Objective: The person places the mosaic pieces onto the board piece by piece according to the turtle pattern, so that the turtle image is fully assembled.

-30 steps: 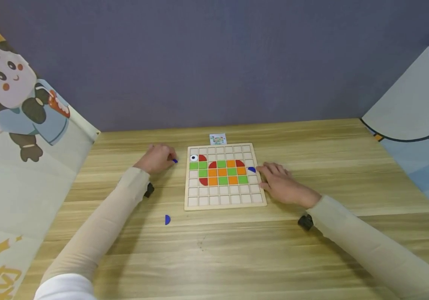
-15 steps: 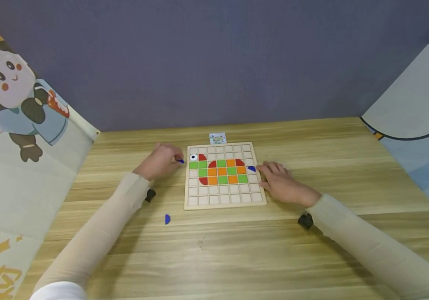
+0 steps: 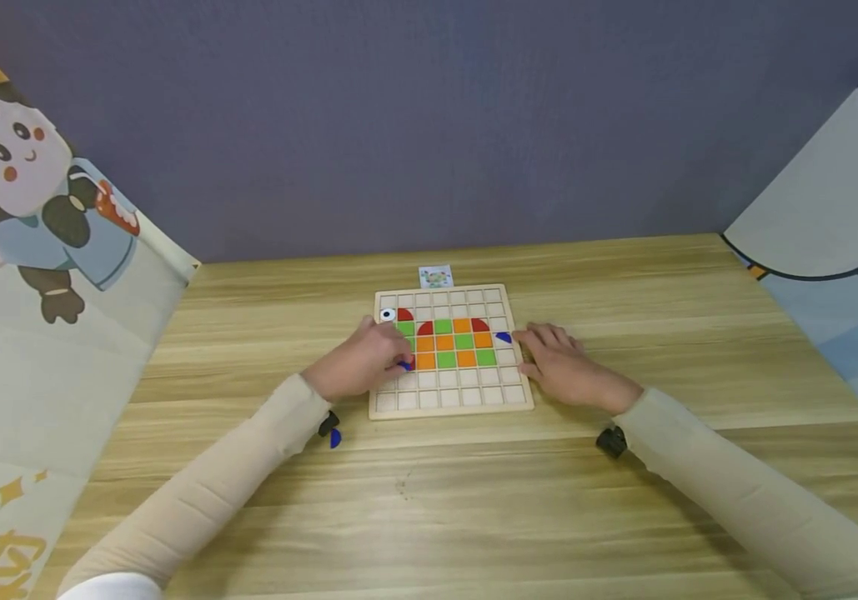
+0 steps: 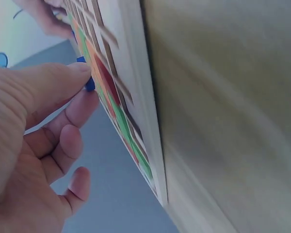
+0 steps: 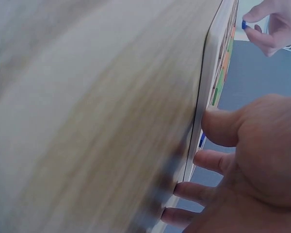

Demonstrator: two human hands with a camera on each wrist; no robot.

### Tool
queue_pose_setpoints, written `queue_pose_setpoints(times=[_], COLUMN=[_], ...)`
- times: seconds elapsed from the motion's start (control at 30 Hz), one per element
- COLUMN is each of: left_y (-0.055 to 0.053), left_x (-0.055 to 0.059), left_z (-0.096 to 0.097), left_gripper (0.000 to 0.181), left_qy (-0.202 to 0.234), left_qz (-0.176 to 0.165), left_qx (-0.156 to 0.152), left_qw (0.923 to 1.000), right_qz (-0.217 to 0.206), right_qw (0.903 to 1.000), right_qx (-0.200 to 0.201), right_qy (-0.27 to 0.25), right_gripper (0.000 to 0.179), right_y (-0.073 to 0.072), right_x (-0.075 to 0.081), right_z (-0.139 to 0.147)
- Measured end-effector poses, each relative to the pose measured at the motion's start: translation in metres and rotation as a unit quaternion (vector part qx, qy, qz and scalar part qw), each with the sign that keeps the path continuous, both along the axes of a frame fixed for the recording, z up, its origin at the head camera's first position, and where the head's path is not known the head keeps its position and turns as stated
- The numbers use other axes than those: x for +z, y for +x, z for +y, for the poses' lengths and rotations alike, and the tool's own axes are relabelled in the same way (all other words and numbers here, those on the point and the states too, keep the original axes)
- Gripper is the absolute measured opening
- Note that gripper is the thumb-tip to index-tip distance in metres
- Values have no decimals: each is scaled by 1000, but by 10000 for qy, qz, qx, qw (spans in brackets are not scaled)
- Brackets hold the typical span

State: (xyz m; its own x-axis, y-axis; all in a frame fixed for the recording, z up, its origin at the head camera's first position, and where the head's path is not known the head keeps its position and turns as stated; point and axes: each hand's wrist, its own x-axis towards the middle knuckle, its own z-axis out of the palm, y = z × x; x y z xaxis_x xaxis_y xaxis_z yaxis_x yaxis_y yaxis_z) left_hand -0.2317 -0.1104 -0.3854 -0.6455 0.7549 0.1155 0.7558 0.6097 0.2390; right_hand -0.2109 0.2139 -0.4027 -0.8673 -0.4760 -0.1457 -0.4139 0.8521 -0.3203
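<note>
My left hand [image 3: 357, 362] is over the left part of the wooden grid board [image 3: 451, 413], pinching a small blue piece [image 4: 89, 84] between thumb and index finger. In the head view that piece overlaps a red quarter-round tile at the lower left of the pattern. My right hand [image 3: 564, 371] rests at the board's right edge with fingers extended, thumb and fingertips right at the rim. Just inside that edge lies another blue piece [image 3: 503, 337]. Green, orange and red tiles, including a green square [image 3: 446, 361], fill the middle cells, with a round eye tile [image 3: 387, 315] at upper left.
A loose blue half-round piece [image 3: 334, 438] lies on the wood-grain table [image 3: 519, 508], close to the left wrist. Behind the board is a small picture card [image 3: 435, 277]. A dark partition [image 3: 444, 125] closes off the back.
My left hand, holding the blue piece, has moved right from beside the board to over its left part, and nearer to me. The right hand has stayed in place.
</note>
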Motion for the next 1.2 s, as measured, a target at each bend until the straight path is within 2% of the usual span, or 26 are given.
queue_pose_setpoints(times=[0.13, 0.33, 0.5, 0.7, 1.2], left_y=[6, 10, 12, 12, 14], left_x=[0, 1, 1, -1, -3], left_z=[8, 18, 26, 30, 31], left_gripper=[6, 5, 5, 4, 9], left_qy=[-132, -238, -410, -578, -300], left_qz=[-95, 4, -45, 92, -38], left_qx=[-142, -413, -475, -470, -519], left_qw=[9998, 9989, 9980, 9972, 9982], right_qz=[-29, -71, -51, -17, -18], right_qw=[10000, 10000, 10000, 10000, 10000], right_qx=[-4, -34, -32, 29, 36], right_qy=[-7, -15, 9, -18, -4], right_gripper=[51, 51, 51, 51, 51], right_y=[-1, -1, -1, -1, -1], right_x=[-1, -1, -1, 0, -1], right_z=[0, 0, 0, 1, 1])
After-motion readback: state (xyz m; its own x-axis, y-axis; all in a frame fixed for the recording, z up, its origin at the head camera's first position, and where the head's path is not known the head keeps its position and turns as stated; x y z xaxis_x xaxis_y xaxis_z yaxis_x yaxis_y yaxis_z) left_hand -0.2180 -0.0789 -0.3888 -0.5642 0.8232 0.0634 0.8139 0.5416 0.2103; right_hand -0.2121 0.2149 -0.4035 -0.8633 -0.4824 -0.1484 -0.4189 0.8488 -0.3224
